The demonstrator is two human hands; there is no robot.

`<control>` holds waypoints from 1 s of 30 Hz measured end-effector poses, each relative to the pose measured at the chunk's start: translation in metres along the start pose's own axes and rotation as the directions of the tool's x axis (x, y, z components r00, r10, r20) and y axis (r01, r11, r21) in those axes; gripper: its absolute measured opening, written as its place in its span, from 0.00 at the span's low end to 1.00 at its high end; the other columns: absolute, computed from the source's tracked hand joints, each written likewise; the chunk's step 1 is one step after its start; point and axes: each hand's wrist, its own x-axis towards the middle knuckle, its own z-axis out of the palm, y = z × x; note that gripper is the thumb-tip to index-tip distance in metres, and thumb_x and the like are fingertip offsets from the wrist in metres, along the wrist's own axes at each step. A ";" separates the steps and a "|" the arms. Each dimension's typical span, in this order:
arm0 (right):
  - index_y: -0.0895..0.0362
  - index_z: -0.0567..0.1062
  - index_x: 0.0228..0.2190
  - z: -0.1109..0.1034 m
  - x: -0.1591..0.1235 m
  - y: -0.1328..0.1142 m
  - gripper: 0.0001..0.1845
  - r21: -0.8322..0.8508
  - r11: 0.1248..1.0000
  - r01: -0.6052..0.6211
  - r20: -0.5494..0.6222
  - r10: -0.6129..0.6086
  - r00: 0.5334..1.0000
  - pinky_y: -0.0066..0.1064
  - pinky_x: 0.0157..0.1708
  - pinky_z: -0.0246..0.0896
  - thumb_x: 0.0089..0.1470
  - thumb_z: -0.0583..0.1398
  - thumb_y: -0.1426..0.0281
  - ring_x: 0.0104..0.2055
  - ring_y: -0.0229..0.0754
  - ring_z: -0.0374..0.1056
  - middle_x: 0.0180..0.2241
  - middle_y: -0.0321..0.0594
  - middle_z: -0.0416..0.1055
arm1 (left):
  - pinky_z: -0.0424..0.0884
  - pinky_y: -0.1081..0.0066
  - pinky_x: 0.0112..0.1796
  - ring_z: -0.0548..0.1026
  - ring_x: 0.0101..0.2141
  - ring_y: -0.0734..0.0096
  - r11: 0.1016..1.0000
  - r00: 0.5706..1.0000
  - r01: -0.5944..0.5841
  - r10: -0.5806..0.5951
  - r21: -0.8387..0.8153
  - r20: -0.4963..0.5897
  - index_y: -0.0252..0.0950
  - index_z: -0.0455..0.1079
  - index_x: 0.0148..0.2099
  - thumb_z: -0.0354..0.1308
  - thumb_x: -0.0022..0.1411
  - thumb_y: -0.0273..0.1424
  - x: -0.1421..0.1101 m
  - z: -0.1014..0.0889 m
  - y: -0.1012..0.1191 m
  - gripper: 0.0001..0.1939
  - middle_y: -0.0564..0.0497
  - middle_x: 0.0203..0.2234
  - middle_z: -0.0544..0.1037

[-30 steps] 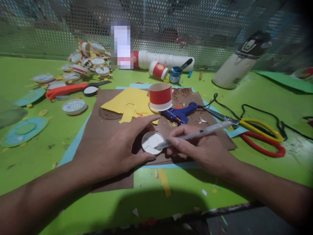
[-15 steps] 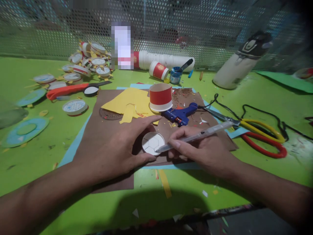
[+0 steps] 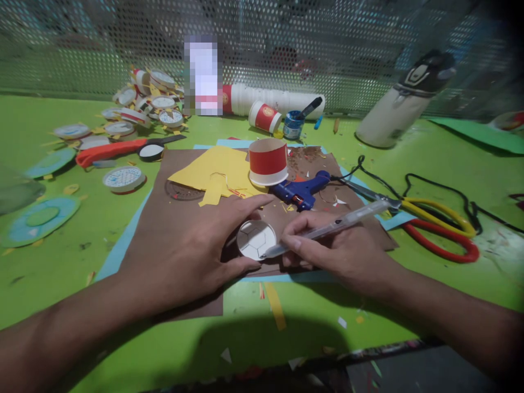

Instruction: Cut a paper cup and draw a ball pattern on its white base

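Observation:
A round white cut-off cup base [image 3: 250, 239] with thin dark lines like a football pattern lies on the brown paper [image 3: 151, 229]. My left hand [image 3: 204, 240] curves round its left side, thumb near the lower edge and fingers beyond the upper edge, gripping it. In my right hand [image 3: 327, 243] is a clear-barrelled pen [image 3: 344, 219], its tip touching the lower right of the white face. Just beyond my hands sit a red and white paper cup piece [image 3: 268, 164], yellow paper [image 3: 216, 166] and a blue glue gun [image 3: 301, 190].
Scissors [image 3: 438, 218] with yellow and red handles lie right, beside a black cord. A tilted-looking bottle [image 3: 399, 112], a paint jar [image 3: 293, 126] and stacked cups [image 3: 286, 101] stand or lie behind. At left are an orange-handled knife [image 3: 114, 150] and several decorated cup bases [image 3: 123, 179].
The pen tip has shifted very slightly along the lower right of the cup base. Both hands keep their grip, and the view has moved a little.

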 end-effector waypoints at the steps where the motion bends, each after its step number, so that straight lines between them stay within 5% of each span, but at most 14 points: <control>1: 0.54 0.73 0.27 0.000 0.000 0.000 0.06 -0.005 1.000 -0.004 0.001 0.004 1.000 0.28 0.24 0.65 0.54 0.62 0.68 0.23 0.37 0.71 0.22 0.35 0.76 | 0.71 0.62 0.50 0.74 0.52 0.58 1.000 1.000 -0.005 0.005 0.012 0.003 0.47 0.53 0.68 0.64 0.60 0.32 0.000 0.000 0.000 0.38 0.48 0.54 0.75; 30: 0.55 0.73 0.26 -0.001 0.000 0.002 0.06 0.013 0.998 0.069 0.001 -0.069 0.998 0.24 0.23 0.65 0.54 0.62 0.68 0.23 0.34 0.70 0.22 0.34 0.76 | 0.73 0.64 0.48 0.74 0.52 0.59 0.982 0.986 -0.153 0.159 0.111 -0.047 0.42 0.53 0.68 0.62 0.63 0.29 -0.001 0.001 0.004 0.35 0.45 0.53 0.73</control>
